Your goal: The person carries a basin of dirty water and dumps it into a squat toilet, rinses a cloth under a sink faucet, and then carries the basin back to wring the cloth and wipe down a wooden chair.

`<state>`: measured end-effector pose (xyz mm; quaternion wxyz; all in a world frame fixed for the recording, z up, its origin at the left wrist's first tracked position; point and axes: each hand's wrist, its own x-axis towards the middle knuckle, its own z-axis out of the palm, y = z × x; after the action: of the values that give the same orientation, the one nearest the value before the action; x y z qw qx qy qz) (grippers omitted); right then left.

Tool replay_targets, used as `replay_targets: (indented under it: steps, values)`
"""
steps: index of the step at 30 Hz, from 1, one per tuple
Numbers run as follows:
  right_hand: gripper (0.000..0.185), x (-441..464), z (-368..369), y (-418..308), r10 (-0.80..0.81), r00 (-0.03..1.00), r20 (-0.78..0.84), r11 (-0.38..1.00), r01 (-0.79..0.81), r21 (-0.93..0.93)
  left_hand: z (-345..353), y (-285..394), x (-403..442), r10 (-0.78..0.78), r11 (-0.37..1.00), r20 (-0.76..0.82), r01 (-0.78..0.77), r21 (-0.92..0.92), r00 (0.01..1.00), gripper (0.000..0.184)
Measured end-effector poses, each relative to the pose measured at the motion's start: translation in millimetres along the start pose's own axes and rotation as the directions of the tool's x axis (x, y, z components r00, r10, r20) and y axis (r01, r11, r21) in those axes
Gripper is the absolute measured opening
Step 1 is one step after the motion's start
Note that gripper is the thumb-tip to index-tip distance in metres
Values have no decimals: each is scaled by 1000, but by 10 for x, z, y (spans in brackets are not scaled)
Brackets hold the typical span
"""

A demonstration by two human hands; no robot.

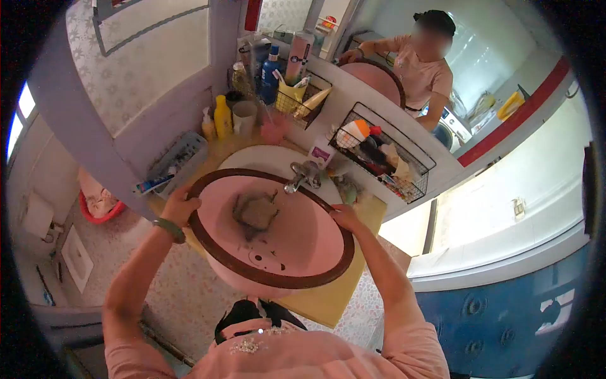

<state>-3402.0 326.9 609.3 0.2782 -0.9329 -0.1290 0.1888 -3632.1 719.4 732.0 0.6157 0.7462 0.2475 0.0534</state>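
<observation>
A large pink washbasin [208,215] with a brown rim is held tilted over the counter. My left hand [182,207] is closed around its left rim, and a dark band circles that wrist. Across from it, my right hand [346,218] grips the right rim with the thumb over the edge. Inside lies a grey-brown patch [257,213]; I cannot tell whether it is a cloth or something else. A printed cartoon face shows on the pink bottom. Just beyond the far rim stands a chrome faucet [305,175], and the basin hides most of the white sink [255,158].
Yellow counter [328,300] under the basin. At the back left stand a grey bin [183,158], a yellow bottle [223,117] and cups. Wire baskets [385,151] hang below the mirror [480,69]. A red basket [101,205] sits at far left.
</observation>
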Motion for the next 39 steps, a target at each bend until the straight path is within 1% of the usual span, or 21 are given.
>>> replay_targets:
  steps: [3, 7, 9, 10, 12, 14, 18, 20, 22, 23, 24, 25, 26, 28, 30, 31, 33, 35, 36, 38, 39]
  values:
    - [44, 1, 15, 78, -23, 997, 73, 999, 22, 25, -91, -235, 40, 76, 997, 18, -76, -20, 997, 43]
    - [42, -117, 8, 25, -90, 994, 64, 989, 97, -115, -103, -109, -148, 72, 993, 96, -62, -103, 993, 45]
    - [41, -253, -118, -140, -119, 993, 16, 975, 120, -189, -151, -172, -92, -53, 995, 56, 57, -85, 997, 46]
    - [42, -313, -201, -218, -196, 973, 119, 964, 214, -159, -192, -266, -42, -44, 995, 57, 49, -85, 997, 46]
    - [42, -304, -260, -288, -283, 937, 205, 943, 311, -121, -246, -466, 49, 50, 997, 3, -50, 64, 999, 46]
    - [43, -324, -262, -343, -306, 916, 259, 929, 347, -132, -172, 9, -261, 16, 984, -2, -16, 176, 1000, 44]
    - [45, -389, -311, -416, -261, 932, 250, 937, 307, -167, -182, -6, -425, 101, 983, 107, -116, 139, 989, 38]
    - [46, -489, -390, -416, -226, 953, 204, 957, 256, -137, -216, -151, -623, 132, 991, 104, -128, -43, 986, 38]
    - [47, -593, -410, -270, -212, 973, 96, 977, 215, -15, -63, -9, -958, 4, 958, 28, 4, -288, 1000, 44]
    - [47, -674, -339, -140, -213, 977, 29, 975, 211, 77, 38, 81, -1198, -121, 934, -21, 106, -342, 992, 48]
    - [47, -777, -257, -25, -209, 977, -34, 963, 212, 167, 90, 40, -1291, -111, 937, -21, 97, -336, 994, 48]
    - [47, -892, -203, 52, -201, 975, -97, 942, 219, 253, 128, -68, -1323, 105, 982, -53, -112, -154, 993, 51]
    - [47, -1009, -188, 126, -206, 972, -112, 941, 228, 251, 173, -161, -1357, 321, 947, -46, -320, 31, 946, 54]
    - [37, -1353, -230, 267, -75, 955, -287, 945, 160, 286, 281, -346, -1439, 324, 943, -12, -324, -78, 946, 55]
    - [37, -1729, -356, 419, -91, 944, -317, 930, 194, 312, 346, -473, -1521, 349, 925, 40, -337, -177, 936, 57]
    - [38, -1885, -412, 518, -97, 937, -336, 913, 218, 344, 370, -512, -1525, 437, 870, 42, -434, 232, 898, 57]
    - [42, -2102, -471, 809, -4, 928, -372, 913, 155, 378, 555, -512, -1503, 546, 627, 128, -505, 594, 828, 58]
    - [45, -2594, -707, 987, 50, 883, -466, 882, 180, 435, 838, -620, -1477, 407, 813, 117, -418, 406, 906, 55]
    - [44, -2778, -848, 1095, 55, 864, -501, 913, 160, 376, 998, -663, -1454, 325, 888, 121, -347, 301, 938, 54]
    - [44, -3042, -1129, 1392, 96, 842, -532, 928, 118, 353, 1340, -644, -1391, 135, 985, 151, -150, 89, 979, 54]
    - [44, -3158, -1224, 1539, 118, 836, -535, 939, 81, 333, 1535, -603, -1346, 146, 983, 178, -163, 84, 973, 54]
